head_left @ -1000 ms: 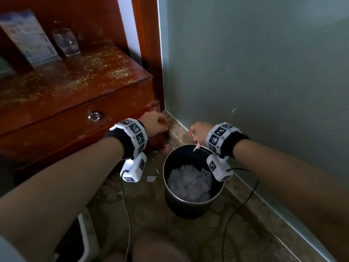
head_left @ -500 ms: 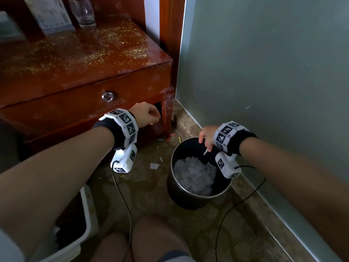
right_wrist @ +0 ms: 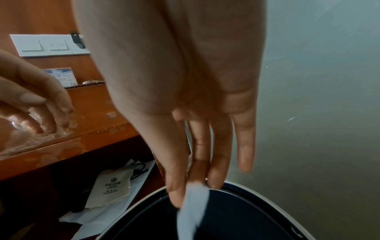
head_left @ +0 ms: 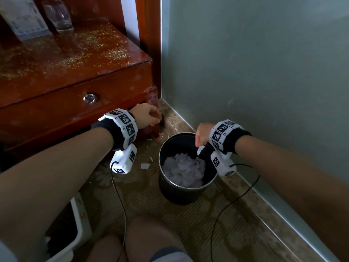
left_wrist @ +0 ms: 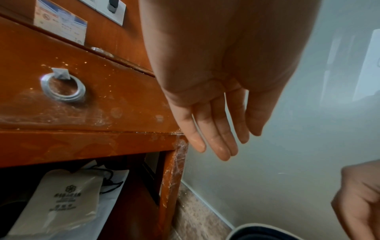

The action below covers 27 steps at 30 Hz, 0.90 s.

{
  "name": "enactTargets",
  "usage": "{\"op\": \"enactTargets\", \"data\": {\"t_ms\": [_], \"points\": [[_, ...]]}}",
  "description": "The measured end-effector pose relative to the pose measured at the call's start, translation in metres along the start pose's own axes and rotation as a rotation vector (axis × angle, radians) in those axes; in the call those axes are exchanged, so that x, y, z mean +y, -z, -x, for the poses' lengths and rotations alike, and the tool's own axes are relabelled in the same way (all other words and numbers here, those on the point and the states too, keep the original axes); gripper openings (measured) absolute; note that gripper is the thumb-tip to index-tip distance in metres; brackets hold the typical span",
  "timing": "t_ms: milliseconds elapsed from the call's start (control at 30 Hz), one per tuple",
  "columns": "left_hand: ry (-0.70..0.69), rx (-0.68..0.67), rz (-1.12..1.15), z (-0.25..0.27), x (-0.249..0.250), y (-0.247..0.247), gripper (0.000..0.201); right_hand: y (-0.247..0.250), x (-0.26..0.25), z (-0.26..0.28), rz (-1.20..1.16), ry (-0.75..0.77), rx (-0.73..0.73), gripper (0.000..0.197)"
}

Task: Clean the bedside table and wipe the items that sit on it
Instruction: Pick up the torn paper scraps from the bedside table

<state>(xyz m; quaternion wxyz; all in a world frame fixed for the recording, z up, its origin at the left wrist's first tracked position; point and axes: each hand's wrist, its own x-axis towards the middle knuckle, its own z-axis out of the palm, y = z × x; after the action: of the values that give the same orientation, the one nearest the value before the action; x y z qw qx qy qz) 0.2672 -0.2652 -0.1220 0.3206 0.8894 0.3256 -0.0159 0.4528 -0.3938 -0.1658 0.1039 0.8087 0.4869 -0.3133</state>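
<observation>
The red-brown bedside table (head_left: 117,53) fills the upper left, its top strewn with gold specks. A drinking glass (head_left: 60,17) and a printed card (head_left: 24,17) stand at its back. My left hand (head_left: 146,115) hangs by the table's front right leg; in the left wrist view its fingers (left_wrist: 224,146) are straight and hold nothing. My right hand (head_left: 203,134) is over the far rim of a dark round bin (head_left: 187,193). It pinches a small white paper scrap (right_wrist: 193,204) between thumb and fingers above the bin's mouth.
White crumpled tissue (head_left: 184,170) lies in the bin. Paper bits (head_left: 145,166) and red crumbs (head_left: 156,138) litter the carpet beside it. A grey wall (head_left: 264,72) closes the right side. A white basket (head_left: 79,229) sits lower left. A cloth bag (left_wrist: 68,199) lies under the table.
My right hand has sunk a little with the white scrap, closer to the bin's mouth. My left hand stays by the table's leg. The head view has shifted.
</observation>
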Motion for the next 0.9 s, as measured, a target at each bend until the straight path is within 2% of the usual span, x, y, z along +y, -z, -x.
{"op": "enactTargets", "data": {"t_ms": [133,333,467,633,733,900], "points": [[-0.018,-0.014,-0.018,0.001,0.006,-0.002,0.017,-0.008,0.002,0.002,0.033,-0.077,0.001,0.039],[-0.032,0.031,-0.028,0.007,0.009,0.007,0.019,0.000,-0.003,0.012,-0.026,0.040,0.058,0.035],[-0.028,0.134,-0.082,0.011,0.004,0.029,0.020,0.029,-0.026,0.010,-0.161,0.114,0.259,0.026],[0.039,0.316,-0.069,0.010,-0.017,0.078,0.020,0.082,-0.083,-0.008,-0.384,0.238,0.494,0.016],[0.101,0.399,-0.017,0.008,-0.039,0.110,0.019,0.110,-0.122,-0.023,-0.438,0.323,0.567,0.014],[0.242,0.582,0.025,0.006,-0.102,0.184,0.019,0.165,-0.209,-0.062,-0.563,0.417,0.610,0.015]]}}
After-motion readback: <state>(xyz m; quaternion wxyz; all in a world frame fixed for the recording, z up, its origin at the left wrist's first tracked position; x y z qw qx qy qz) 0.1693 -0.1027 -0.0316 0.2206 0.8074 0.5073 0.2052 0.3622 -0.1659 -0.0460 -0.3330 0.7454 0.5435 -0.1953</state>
